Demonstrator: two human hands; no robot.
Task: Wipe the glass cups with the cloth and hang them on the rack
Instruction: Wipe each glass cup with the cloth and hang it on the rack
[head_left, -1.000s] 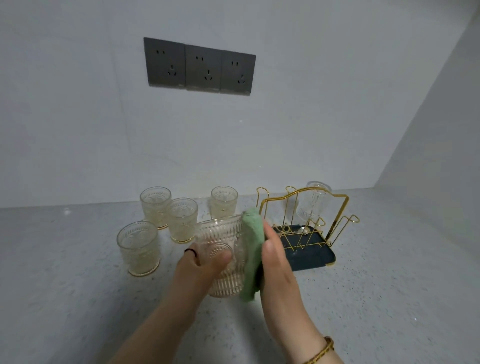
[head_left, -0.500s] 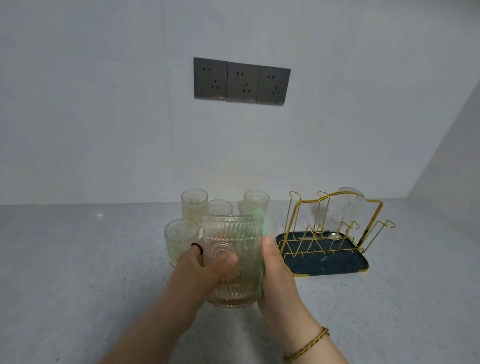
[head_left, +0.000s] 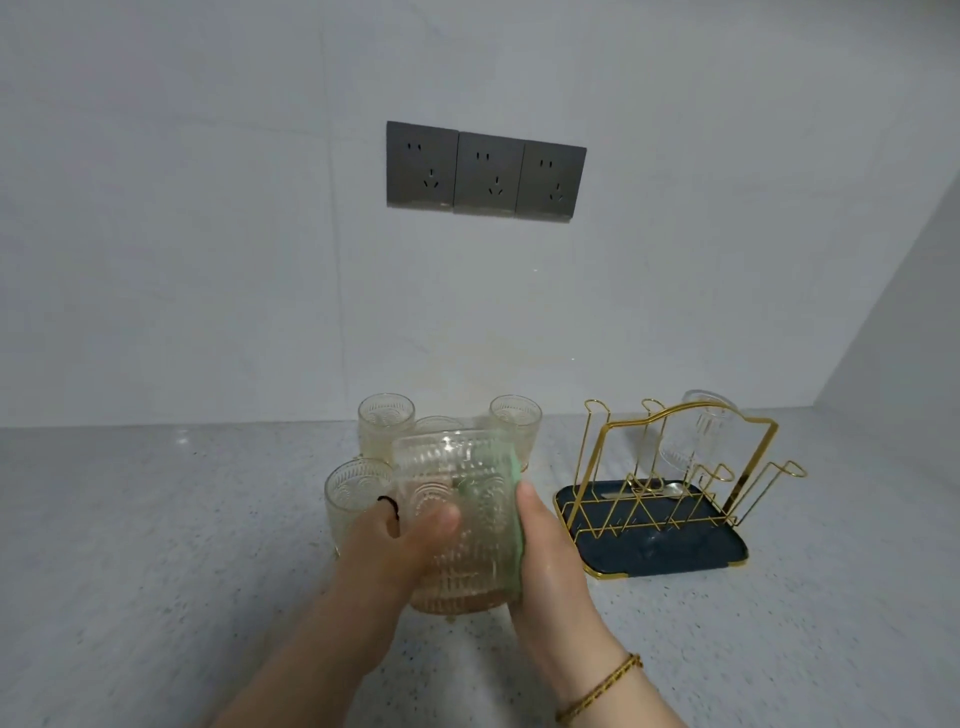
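Note:
My left hand (head_left: 387, 551) grips a ribbed glass cup (head_left: 457, 519) upright above the counter, thumb across its front. My right hand (head_left: 550, 566) holds a green cloth (head_left: 506, 493) against the cup's right side; most of the cloth is hidden behind the glass. Several more cups stand behind it: one at the left (head_left: 353, 493), one at the back left (head_left: 385, 423) and one at the back right (head_left: 515, 421). The gold wire rack (head_left: 680, 467) on its dark blue tray (head_left: 665, 558) stands to the right, with one cup (head_left: 698, 436) hung upside down on a far peg.
The speckled grey counter (head_left: 156, 571) runs to a white wall with three dark sockets (head_left: 485, 171). A side wall (head_left: 893, 332) closes the right end behind the rack.
The cup stays in both hands. The cloth has slid from the cup's upper right edge down along its right side. The view has drifted left, so the rack now shows further right.

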